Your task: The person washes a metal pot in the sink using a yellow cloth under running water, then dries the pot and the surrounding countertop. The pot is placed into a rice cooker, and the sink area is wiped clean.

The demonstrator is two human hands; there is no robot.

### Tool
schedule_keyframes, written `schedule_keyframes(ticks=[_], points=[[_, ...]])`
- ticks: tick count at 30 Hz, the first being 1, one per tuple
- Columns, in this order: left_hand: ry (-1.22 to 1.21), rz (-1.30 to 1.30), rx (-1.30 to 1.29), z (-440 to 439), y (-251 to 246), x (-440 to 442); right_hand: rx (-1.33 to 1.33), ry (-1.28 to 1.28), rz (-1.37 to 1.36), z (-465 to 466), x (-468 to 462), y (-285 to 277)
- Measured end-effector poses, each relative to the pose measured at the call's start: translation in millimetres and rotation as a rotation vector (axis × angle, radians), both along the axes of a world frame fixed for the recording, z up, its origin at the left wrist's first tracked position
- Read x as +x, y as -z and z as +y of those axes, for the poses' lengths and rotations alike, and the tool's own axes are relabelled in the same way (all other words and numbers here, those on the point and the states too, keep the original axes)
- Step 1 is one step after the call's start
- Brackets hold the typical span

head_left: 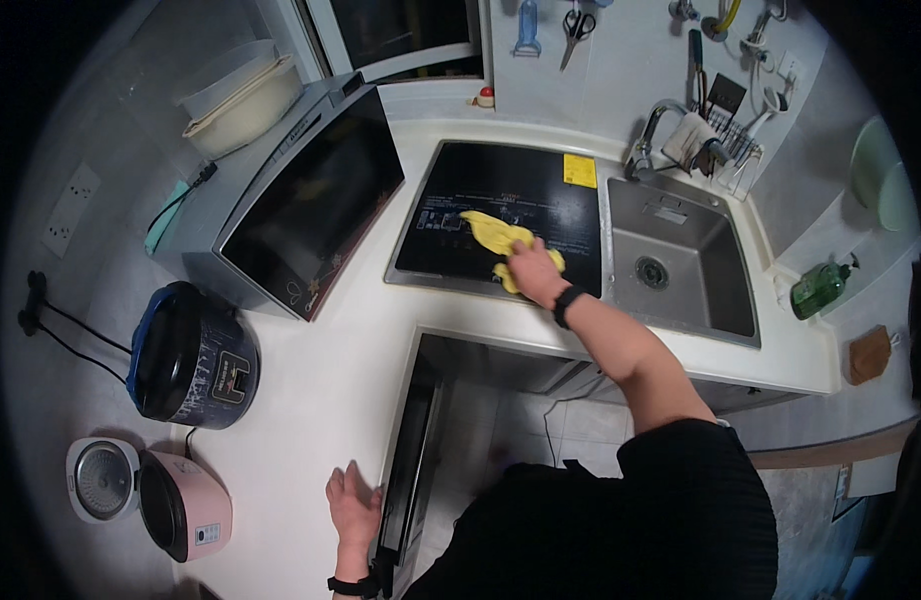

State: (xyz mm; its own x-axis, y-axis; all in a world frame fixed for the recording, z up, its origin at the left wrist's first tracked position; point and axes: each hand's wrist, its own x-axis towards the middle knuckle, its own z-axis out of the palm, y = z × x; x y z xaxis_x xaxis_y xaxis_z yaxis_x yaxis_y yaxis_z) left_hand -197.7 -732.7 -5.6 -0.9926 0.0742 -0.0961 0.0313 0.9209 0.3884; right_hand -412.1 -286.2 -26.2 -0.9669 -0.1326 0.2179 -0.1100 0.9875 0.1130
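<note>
My right hand (537, 274) presses a crumpled yellow cloth (498, 232) onto a black glass cover panel (460, 176) set in the counter. A yellow sticker (580, 171) with writing is on the panel's far right corner. White printing runs across the panel's middle. My left hand (353, 504) rests on the white countertop (303, 390) near its inner edge, fingers apart and nothing in it. Right of the panel is a stainless steel sink (685, 247) with a drain strainer (652, 273).
A microwave oven (310, 202) carries plastic basins (243, 105). A dark electric cooker (194, 360) and a pink rice cooker (187, 506) with its lid up line the left wall. A faucet (644, 142), a utensil rack (730, 139) and a green pump bottle (819, 289) surround the sink.
</note>
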Motion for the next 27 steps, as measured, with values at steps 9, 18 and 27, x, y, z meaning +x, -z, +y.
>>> schedule_keyframes(ticks=[9, 18, 27], points=[[0.021, 0.071, -0.241, -11.0, 22.1, -2.9, -0.187, 0.517, -0.250, 129.7, 86.4, -94.6], [0.048, 0.223, -0.297, -5.5, 16.9, -14.5, -0.276, -0.098, 0.099, 39.4, -92.3, -153.4], [0.055, -0.054, -0.202, -0.8, -1.8, -22.9, -0.027, -0.443, -0.475, -31.2, -200.1, -27.1]])
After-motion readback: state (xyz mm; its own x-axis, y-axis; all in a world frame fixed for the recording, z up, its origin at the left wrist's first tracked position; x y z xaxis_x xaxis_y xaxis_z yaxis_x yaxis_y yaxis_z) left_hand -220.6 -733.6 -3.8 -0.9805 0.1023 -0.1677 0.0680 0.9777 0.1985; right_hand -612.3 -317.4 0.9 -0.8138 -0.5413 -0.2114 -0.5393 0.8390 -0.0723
